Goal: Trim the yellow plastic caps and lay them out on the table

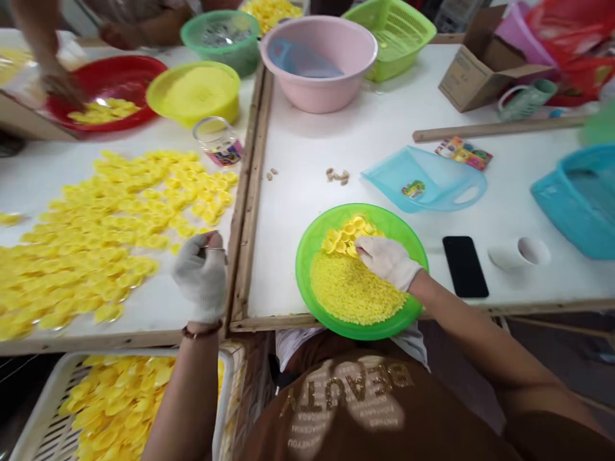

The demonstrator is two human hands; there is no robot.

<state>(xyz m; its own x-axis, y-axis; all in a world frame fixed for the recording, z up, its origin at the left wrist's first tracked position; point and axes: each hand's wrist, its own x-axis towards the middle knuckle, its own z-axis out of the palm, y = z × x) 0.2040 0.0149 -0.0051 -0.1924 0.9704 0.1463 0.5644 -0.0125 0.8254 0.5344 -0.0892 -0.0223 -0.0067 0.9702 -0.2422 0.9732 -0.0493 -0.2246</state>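
Head view: a gloved right hand (388, 259) is seen resting in a green plate (307, 256) at the near edge of the right-hand counter (307, 153), its fingers curled onto a small heap of yellow plastic caps (346, 235) that lies above a bed of fine yellow granules (353, 291). Whether a cap is actually pinched cannot be told, as the fingertips are buried in the heap. The gloved left hand (202, 272) is held closed over the wooden rail (240, 218) between the two counters, thumb and forefinger pressed together on something small and pale that cannot be identified.

The plate is seen overhanging the counter's front edge above the person's lap; a downward press from the right hand could tip it, and granules and caps would be spilled. A wide spread of yellow caps (110, 237) is laid across the left counter, just beside the left hand, and could be scattered or pushed off the front edge into the white crate (43, 410) below by a careless sweep of the wrist. A black phone (464, 266) lies close to the right forearm and could be knocked off. At the far left, another person's hand (62, 86) is seen blurred over a red bowl (139, 70), well apart.
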